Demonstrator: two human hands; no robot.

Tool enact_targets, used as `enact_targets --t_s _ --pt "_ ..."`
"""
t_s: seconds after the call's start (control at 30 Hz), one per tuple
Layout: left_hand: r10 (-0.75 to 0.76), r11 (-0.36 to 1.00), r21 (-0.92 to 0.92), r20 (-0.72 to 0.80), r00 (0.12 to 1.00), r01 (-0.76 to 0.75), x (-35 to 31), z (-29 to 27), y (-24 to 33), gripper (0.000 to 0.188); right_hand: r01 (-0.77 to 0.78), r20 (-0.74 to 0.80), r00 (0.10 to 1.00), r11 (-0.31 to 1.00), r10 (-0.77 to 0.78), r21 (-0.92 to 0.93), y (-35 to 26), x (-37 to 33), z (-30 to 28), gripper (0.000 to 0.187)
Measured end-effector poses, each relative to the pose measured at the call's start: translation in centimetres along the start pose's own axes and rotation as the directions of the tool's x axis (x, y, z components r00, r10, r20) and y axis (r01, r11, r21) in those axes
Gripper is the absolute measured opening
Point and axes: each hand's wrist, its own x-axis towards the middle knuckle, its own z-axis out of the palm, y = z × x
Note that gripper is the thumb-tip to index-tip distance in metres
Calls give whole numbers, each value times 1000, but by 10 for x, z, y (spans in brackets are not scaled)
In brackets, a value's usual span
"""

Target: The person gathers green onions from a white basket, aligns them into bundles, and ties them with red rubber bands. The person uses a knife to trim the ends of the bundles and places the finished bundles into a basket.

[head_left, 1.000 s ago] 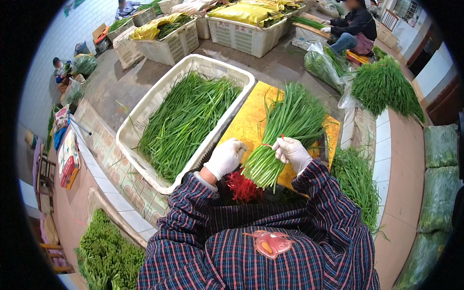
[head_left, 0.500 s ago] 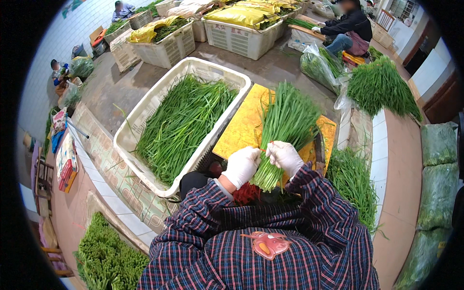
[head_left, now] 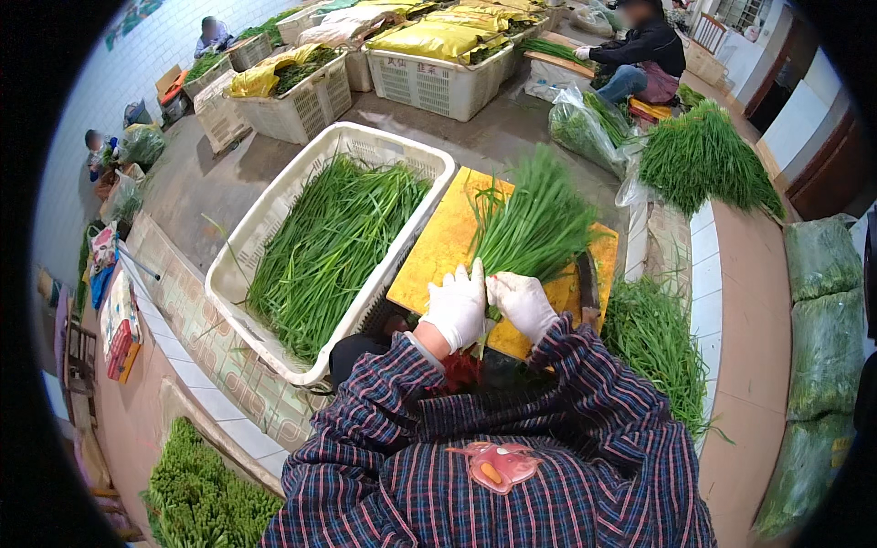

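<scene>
A bunch of garlic chives fans out over a yellow board, its leaf tips smeared by motion. Against its left side lies my left hand, white-gloved, fingers pointing up along the stems; it appears to grip the bunch, though the contact is partly hidden. My right hand, gloved too, is closed on the bunch's lower right, beside a speck of red at the stems. Most of the cut ends are hidden by the hands. A dark blade lies at the board's right edge.
A white crate of loose chives stands left of the board. More chives lie at right, with bundled stalks at lower left. Packed plastic bags line the far right. A co-worker sits beyond, near crates with yellow covers.
The bunch has swung lower, with its leaves leaning more to the right. My left hand has gone from curled to stretched fingers. The stem ends that showed below are now mostly covered.
</scene>
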Motion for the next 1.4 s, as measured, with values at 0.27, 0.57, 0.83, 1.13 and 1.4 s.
enact_targets --t_s 0.27,0.57,0.83,1.13,1.4 --pt "-169 980 -108 -25 985 166 22 39 2 95 289 -161 937 947 -309 -138 6 -28 5 21" --pt "-112 897 -416 110 988 148 29 12 0 96 -435 -68 838 738 541 517 66 -63 -18 45" --pt "180 -381 -803 421 889 458 -15 63 1 40 -301 138 944 611 301 732 55 -55 4 57" --pt "97 -667 -616 487 868 420 -80 91 31 49 24 -136 991 994 -8 111 40 -111 20 88" --pt "170 -618 -572 573 802 539 -107 98 25 43 -266 99 964 853 248 450 61 -126 17 104"
